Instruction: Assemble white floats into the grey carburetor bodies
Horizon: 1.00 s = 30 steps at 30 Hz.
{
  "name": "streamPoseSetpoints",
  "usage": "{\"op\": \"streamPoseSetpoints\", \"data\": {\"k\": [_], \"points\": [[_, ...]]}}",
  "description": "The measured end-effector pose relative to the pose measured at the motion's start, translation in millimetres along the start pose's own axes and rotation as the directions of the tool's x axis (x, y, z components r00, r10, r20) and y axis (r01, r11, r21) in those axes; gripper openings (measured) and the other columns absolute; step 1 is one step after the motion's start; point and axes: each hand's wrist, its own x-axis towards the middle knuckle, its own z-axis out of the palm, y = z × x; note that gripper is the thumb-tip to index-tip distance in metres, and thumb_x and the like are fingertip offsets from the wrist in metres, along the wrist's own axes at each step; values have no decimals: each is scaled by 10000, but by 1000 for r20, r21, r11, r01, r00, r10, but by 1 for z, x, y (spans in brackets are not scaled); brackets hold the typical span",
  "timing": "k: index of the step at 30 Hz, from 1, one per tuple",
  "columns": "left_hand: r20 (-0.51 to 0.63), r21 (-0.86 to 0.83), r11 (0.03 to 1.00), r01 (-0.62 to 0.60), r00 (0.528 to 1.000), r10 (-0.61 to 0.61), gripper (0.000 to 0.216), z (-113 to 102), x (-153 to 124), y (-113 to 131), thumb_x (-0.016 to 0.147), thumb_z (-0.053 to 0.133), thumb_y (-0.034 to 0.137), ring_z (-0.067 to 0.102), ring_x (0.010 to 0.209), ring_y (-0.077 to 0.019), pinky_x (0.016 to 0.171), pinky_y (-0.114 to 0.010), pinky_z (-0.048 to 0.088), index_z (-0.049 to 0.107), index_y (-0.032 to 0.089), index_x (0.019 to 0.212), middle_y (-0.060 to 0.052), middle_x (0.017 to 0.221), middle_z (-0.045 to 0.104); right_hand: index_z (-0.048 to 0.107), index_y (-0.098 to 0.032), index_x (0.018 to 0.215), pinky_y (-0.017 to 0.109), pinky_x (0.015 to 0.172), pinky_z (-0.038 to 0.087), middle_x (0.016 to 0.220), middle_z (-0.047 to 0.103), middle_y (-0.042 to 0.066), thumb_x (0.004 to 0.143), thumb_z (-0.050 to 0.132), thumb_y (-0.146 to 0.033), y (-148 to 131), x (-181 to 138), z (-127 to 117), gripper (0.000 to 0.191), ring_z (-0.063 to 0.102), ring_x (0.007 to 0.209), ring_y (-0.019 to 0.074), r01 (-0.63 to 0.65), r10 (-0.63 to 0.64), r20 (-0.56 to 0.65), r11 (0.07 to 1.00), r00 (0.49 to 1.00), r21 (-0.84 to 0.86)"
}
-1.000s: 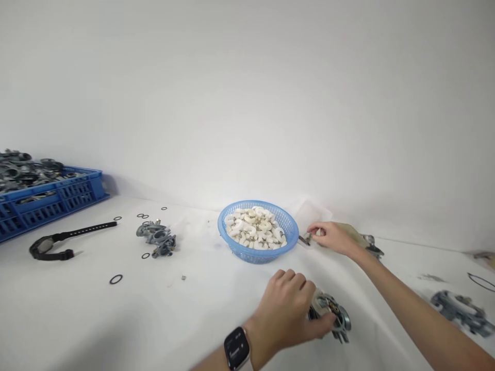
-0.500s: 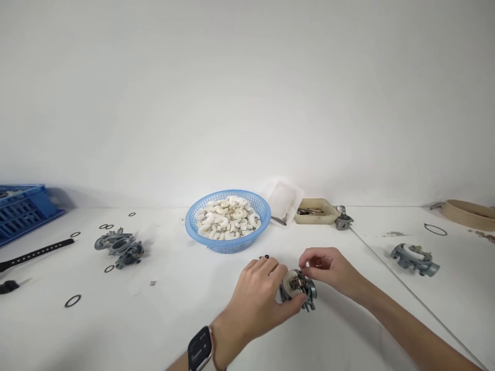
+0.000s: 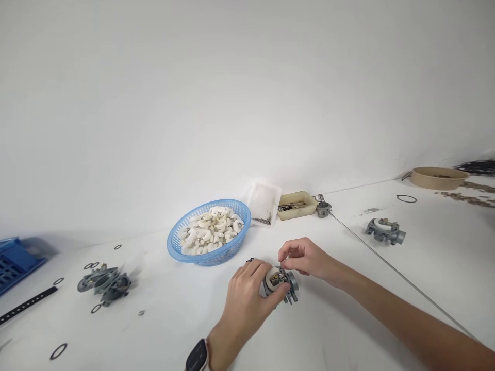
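A small metal carburetor body [image 3: 293,289] sits on the white table with a white plastic float [image 3: 271,278] in its open side. My left hand [image 3: 250,291] is wrapped round its left side, the thumb along the near edge. At the far right edge of the carburetor, my right hand [image 3: 305,259] has thumb and forefinger pinched together; whatever is between the fingertips is too small to make out. Behind the hands stands a blue basket [image 3: 174,250] heaped with white floats [image 3: 211,229].
Behind lie a clear tray [image 3: 265,198] with pins and a cream tray [image 3: 309,208] with small parts. Other carburetors rest at left [image 3: 104,282] and right [image 3: 386,232]. A thin metal rod [image 3: 398,272] crosses the right side. Black rings [image 3: 58,351], a blue crate [image 3: 19,260] and a tan bowl [image 3: 439,180] lie farther out.
The view has turned to the right and tilted, so everything sits farther left in it. My left hand still grips the carburetor, and my right fingertips stay pinched at its far edge.
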Motion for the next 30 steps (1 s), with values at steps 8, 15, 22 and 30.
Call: {"op": "streamPoseSetpoints", "data": {"k": [8,15,22,30], "points": [[-37,51,998,-25,999,27,249,-1,1,-1,911,794,469,732,808,-235,736,-347,573,768,222,933,-56,953,759,746,-195,863,253,513,269,702,615,-34,792,783,-309,3,2,3,140,374,556,81,-15,16,-12,998,1000,65],[-17,75,997,-30,999,31,253,0,0,-2,921,784,471,729,806,-238,730,-356,563,772,220,955,-56,952,757,736,-185,863,251,499,266,802,679,-15,773,762,-296,2,2,2,145,378,513,59,-40,39,7,995,999,91],[-56,75,995,-59,996,63,319,2,0,-3,963,722,533,727,785,-229,714,-342,559,773,219,948,-59,929,753,735,-200,887,256,493,271,750,637,-33,781,752,-315,4,3,1,158,370,512,68,-59,56,42,995,998,85],[-65,86,994,-62,996,68,368,2,0,-2,987,676,577,727,775,-228,703,-350,555,766,224,937,-50,918,747,808,-209,900,273,577,299,689,552,-34,826,799,-387,-3,0,-4,192,392,624,110,-57,58,16,996,998,-62]]}}
